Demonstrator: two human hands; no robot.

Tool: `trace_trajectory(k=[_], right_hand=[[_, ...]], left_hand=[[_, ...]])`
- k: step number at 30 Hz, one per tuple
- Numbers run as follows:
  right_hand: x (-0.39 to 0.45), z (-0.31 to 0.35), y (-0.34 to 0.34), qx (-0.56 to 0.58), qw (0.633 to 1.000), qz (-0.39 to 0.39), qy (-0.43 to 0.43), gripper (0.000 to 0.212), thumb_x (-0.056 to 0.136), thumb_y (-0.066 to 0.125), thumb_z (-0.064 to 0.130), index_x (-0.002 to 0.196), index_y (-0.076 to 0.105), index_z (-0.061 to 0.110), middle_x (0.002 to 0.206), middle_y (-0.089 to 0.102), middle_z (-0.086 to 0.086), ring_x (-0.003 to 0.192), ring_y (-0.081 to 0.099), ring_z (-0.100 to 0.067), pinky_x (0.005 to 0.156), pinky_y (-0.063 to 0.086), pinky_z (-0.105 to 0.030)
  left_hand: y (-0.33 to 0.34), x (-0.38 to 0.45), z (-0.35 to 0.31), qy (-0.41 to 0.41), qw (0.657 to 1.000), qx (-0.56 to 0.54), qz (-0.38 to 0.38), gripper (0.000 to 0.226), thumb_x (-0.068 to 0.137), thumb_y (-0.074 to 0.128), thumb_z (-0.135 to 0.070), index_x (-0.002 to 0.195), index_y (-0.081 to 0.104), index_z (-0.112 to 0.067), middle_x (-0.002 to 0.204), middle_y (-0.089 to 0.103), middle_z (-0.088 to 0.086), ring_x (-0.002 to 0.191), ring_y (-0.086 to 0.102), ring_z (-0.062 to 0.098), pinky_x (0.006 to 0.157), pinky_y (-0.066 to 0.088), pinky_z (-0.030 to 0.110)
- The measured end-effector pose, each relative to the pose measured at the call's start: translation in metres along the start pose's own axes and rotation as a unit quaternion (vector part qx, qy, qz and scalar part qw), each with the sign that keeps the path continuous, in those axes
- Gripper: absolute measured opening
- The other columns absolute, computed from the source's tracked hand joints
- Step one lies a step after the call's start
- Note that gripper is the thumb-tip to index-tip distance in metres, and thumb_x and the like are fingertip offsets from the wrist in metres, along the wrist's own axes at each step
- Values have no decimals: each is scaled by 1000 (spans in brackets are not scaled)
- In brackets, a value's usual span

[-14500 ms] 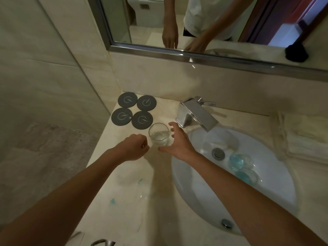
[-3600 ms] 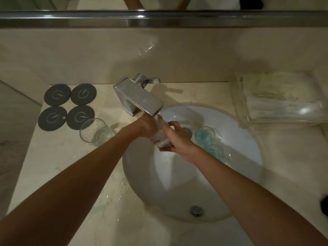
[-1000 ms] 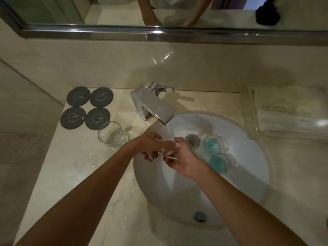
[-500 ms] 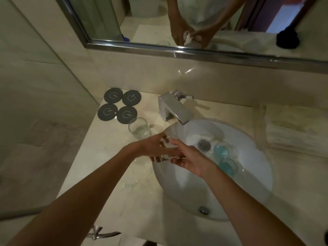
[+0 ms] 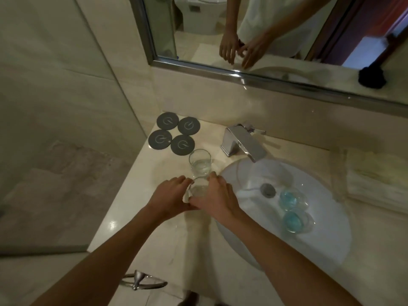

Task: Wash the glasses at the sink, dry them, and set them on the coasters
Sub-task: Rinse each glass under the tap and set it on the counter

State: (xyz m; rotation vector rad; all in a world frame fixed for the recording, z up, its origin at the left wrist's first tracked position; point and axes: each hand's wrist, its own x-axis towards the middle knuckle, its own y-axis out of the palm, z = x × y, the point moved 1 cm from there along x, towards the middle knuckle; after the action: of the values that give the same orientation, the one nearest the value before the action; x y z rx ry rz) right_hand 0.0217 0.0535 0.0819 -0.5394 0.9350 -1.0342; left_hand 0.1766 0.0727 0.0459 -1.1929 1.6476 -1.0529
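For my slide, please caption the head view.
Both hands hold a clear glass on the counter beside the sink.

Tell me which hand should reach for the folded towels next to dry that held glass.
Right. The pale folded towels lie past the white basin's right side, nearer the right hand. The left hand sits on the coaster side and can keep gripping the clear glass tumbler.

— What does the person wear on the arms?
— Nothing: both forearms are bare to the frame's edge, with no sleeves, watch or rings on the left hand (image 5: 171, 196) or right hand (image 5: 217, 199).
— And in the mirror?
— A white top.
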Motion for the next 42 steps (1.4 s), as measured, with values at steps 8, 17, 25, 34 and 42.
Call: trace_trajectory(k=[8, 17, 25, 34, 42], right_hand=[[16, 31, 28, -46, 999, -14, -7, 94, 75, 78, 50, 146, 31, 11, 134, 49, -11, 123, 52, -30, 95, 47, -35], [20, 30, 33, -26, 999, -14, 25, 91, 75, 79, 54, 141, 36, 8, 131, 51, -10, 123, 52, -28, 95, 48, -36], [2, 5, 0, -79, 995, -9, -51, 53, 95, 58, 45, 133, 49, 10, 127, 54, -9, 116, 56, -24, 90, 48, -32], [-22, -117, -49, -130, 988, -78, 22, 47, 105, 35, 49, 115, 62, 12, 113, 66, -9, 102, 66, -25, 80, 52, -35], [-27, -253, -56, -173, 974, -44, 139, 74, 94, 56, 56, 150, 31, 14, 149, 37, -13, 136, 38, -30, 108, 38, -40]], left_hand=[[7, -3, 29, -42, 999, 0, 5, 71, 75, 76, -51, 132, 53, -17, 122, 63, 2, 104, 62, 25, 81, 52, 38], [-2, 7, 34, -24, 998, 57, 22, 70, 80, 71, -52, 134, 45, -16, 126, 57, 3, 108, 59, 25, 85, 48, 36], [-24, 23, -19, 93, 980, 178, -18, 77, 53, 85, -44, 119, 61, -14, 109, 63, 9, 87, 59, 26, 68, 47, 36], [19, 68, -137, 118, 978, 163, 58, 57, 92, 61, -42, 138, 38, -16, 137, 44, 8, 122, 45, 26, 103, 37, 39], [96, 90, -218, 108, 964, 182, 159, 56, 90, 64, -26, 139, 40, -13, 137, 47, 10, 125, 48, 28, 100, 42, 41]])
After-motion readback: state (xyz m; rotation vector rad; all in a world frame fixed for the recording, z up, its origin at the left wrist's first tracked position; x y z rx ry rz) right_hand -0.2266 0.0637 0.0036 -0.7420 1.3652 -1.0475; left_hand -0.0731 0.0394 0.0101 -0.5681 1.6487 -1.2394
